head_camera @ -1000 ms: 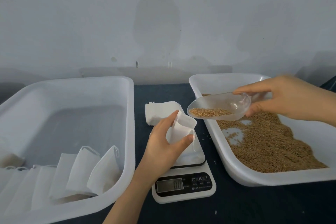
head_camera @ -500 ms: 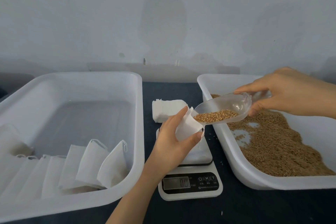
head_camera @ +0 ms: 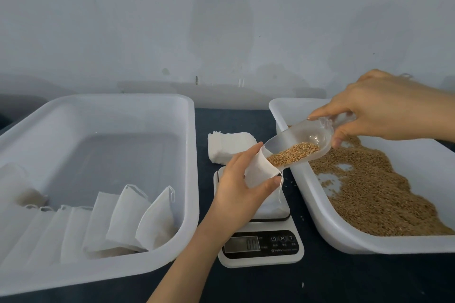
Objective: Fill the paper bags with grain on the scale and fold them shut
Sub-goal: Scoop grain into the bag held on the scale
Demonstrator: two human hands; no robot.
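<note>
My left hand [head_camera: 240,187] grips a small white paper bag [head_camera: 258,171] by its open mouth, just above the platform of the white digital scale [head_camera: 261,246]. My right hand [head_camera: 379,115] holds a clear plastic scoop [head_camera: 305,145] by its handle. The scoop is tilted down to the left, its lip at the bag's mouth, with brown grain [head_camera: 293,155] lying in its lower end. The scale's display shows a reading near zero.
A white tub [head_camera: 290,115] on the right holds loose grain [head_camera: 384,194]. A white tub [head_camera: 189,179] on the left holds several filled white bags [head_camera: 128,221] in a row. A stack of flat empty bags [head_camera: 229,145] lies behind the scale on the dark tabletop.
The scoop has swung left from over the grain tub and tipped down to the bag's mouth. My left hand raised and opened the bag toward it.
</note>
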